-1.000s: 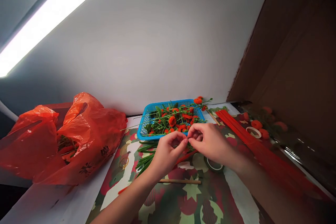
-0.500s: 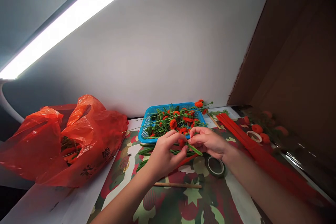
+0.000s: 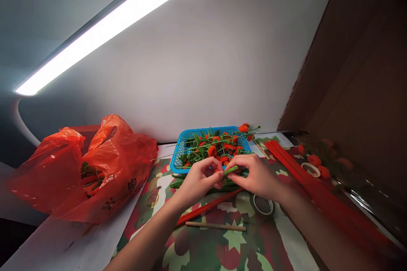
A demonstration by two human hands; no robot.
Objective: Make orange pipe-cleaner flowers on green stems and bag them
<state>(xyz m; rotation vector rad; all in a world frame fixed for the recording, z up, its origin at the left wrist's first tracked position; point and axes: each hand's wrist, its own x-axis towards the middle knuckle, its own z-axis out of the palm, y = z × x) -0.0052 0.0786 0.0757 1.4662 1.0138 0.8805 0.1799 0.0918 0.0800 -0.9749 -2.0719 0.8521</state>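
Observation:
My left hand [image 3: 203, 174] and my right hand [image 3: 252, 175] meet in front of the basket, fingertips nearly touching. Between them is a short green chenille stem [image 3: 231, 171], pinched by both thumbs and forefingers. A bit of orange-red shows at my left fingers; what it belongs to is hidden. Behind them stands a blue plastic basket [image 3: 174, 165] filled with orange chenille flowers [image 3: 212, 151] on green stems. More green chenille stems [image 3: 227, 186] lie just under my hands. Red chenille stems [image 3: 208, 208] lie below my left hand, and a roll of dark green tape [image 3: 270, 207] is below my right wrist.
A wooden stick [image 3: 216, 225] lies on the patterned mat [image 3: 197, 247]. On the left stands a red plastic bag [image 3: 117, 178]. To the right are a long red bundle [image 3: 292, 169], a white tape roll [image 3: 310, 170] and orange flowers [image 3: 314, 160]. A lamp [image 3: 121, 27] hangs above.
My right hand has turned so its back faces up, and the green stem now tilts upward to the right. The red stems below my left hand show more. The view has shifted slightly.

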